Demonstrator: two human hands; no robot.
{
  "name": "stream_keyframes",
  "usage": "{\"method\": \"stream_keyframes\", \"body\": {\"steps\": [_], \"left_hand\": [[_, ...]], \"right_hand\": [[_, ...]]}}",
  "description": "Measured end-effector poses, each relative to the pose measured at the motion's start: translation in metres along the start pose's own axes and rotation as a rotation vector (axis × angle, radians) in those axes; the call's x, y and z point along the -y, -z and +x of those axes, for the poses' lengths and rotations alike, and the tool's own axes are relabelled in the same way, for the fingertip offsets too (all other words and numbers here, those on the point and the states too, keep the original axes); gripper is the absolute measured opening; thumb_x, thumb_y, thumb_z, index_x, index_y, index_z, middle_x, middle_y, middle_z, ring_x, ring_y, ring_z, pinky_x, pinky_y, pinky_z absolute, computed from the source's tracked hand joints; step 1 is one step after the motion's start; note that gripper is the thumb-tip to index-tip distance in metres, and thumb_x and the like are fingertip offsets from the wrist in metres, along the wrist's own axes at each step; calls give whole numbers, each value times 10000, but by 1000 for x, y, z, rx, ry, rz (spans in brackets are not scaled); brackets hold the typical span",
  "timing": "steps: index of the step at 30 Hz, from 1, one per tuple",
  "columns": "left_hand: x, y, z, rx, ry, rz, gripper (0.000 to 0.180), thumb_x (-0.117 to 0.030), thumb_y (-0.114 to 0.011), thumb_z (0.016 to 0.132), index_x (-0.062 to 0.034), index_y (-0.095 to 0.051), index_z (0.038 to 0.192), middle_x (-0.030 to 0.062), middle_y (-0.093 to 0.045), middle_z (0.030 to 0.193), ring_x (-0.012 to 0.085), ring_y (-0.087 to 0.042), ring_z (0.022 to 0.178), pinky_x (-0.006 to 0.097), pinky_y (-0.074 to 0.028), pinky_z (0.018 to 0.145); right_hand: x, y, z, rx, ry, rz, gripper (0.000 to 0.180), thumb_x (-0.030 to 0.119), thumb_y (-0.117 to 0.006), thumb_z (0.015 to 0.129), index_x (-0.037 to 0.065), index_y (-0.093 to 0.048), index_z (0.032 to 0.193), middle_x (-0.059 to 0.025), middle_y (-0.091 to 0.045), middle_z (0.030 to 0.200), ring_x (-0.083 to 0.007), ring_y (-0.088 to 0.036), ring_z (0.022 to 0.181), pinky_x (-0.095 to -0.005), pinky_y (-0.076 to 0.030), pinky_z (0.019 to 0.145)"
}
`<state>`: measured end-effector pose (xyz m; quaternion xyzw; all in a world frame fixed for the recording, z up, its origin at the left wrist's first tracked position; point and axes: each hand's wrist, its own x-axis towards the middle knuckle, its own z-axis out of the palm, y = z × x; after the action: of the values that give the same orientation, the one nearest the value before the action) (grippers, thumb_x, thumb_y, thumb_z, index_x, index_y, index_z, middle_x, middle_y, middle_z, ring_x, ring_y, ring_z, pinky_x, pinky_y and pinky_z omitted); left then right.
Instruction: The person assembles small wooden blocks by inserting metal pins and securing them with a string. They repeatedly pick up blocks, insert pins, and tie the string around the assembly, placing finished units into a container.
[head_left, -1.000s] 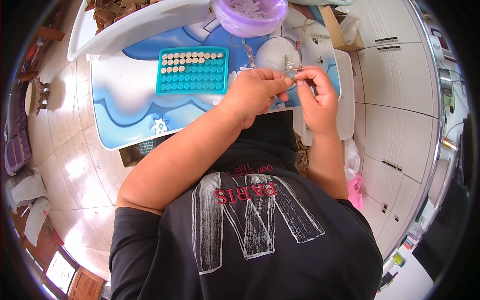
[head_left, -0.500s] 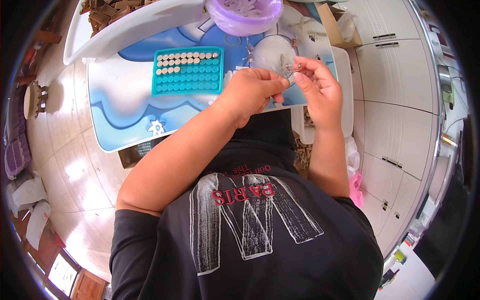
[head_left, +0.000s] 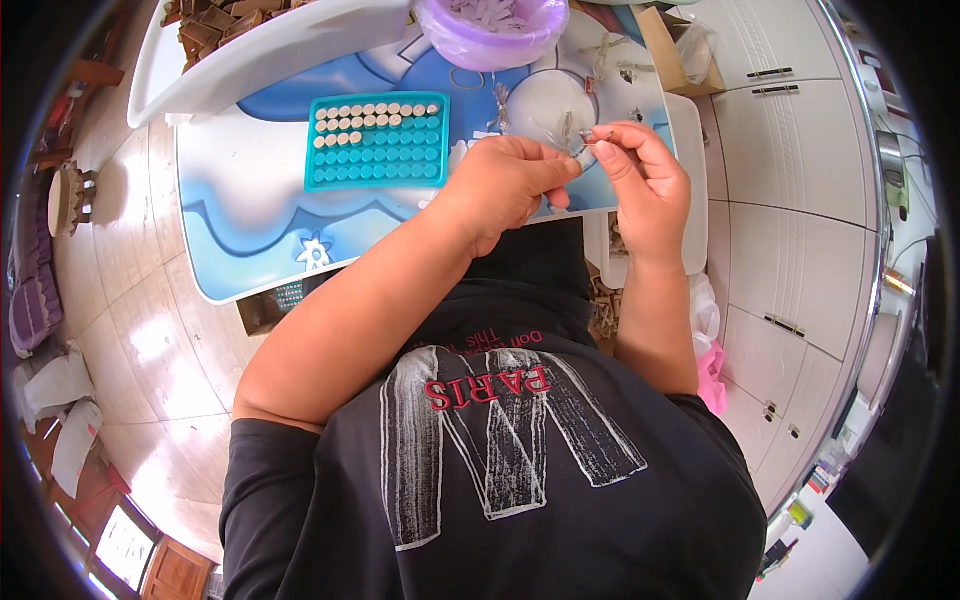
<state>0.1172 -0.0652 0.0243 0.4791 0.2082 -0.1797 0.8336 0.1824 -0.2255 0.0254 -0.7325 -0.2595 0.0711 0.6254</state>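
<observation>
Both hands meet above the far right part of the surface [head_left: 250, 210], a low top printed with blue and white cloud shapes. The left hand [head_left: 500, 185] is curled into a loose fist, its grip closed with thumb and fingers pinching toward the right; the right hand [head_left: 645, 180] faces it, thumb and forefinger nipped shut on a small metal piece [head_left: 590, 145] held between the two hands, too small to tell its exact kind. The piece hangs just over a round clear plastic lid or dish [head_left: 545, 105] lying on the surface, and the hands cover part of that dish and the surface edge behind them. To the left, well apart from the hands, lies a teal tray [head_left: 375, 140] of many small wells, its upper two rows filled with pale round pieces and the rest bare. Beyond it stands a lilac bowl [head_left: 495, 30] holding pale bits, and a long white tray [head_left: 270, 50] runs along the far left edge. A cardboard box [head_left: 665, 45] sits at the far right corner. White cabinet doors [head_left: 790, 170] with dark handles line the right side, and the floor [head_left: 130, 310] is glossy pale tile.
</observation>
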Motion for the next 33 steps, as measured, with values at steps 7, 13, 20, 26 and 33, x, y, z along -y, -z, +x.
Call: {"method": "stream_keyframes", "body": {"steps": [7,13,20,26,33], "left_hand": [[-1,-1,-2,-7,-5,-22,202,-194,-668,840,2,-645,884,29,-561,664,29,-347,406,192,-219,369],[-1,0,-2,-27,3,-21,203,-194,-666,844,4,-651,892,27,-561,661,35,-350,404,195,-220,366],[-1,0,-2,-21,-7,-34,205,-194,-665,846,3,-648,898,19,-557,655,35,-351,407,199,-219,362],[-1,0,-2,-28,-11,-32,212,-195,-668,844,8,-646,900,21,-556,659,35,-349,409,199,-218,361],[-2,-1,-2,-45,-22,-11,225,-195,-681,834,19,-646,897,29,-562,666,34,-354,411,197,-223,361]], "right_hand": [[3,-2,-1,-2,1,17,127,3,-593,869,-60,-608,978,-84,-586,1005,-135,-576,895,-250,-459,823],[2,-5,0,-24,48,35,117,37,-632,846,-23,-635,945,-62,-609,964,-97,-547,818,-214,-432,732],[5,-2,-1,1,69,-5,114,37,-628,845,-15,-634,946,-63,-605,951,-105,-552,818,-221,-435,732],[7,-3,-2,26,106,-13,105,29,-611,852,-18,-627,945,-72,-603,946,-125,-574,820,-230,-445,731],[7,-1,-1,78,118,-55,102,28,-590,866,-19,-619,952,-80,-607,944,-136,-589,836,-237,-452,748]]}}
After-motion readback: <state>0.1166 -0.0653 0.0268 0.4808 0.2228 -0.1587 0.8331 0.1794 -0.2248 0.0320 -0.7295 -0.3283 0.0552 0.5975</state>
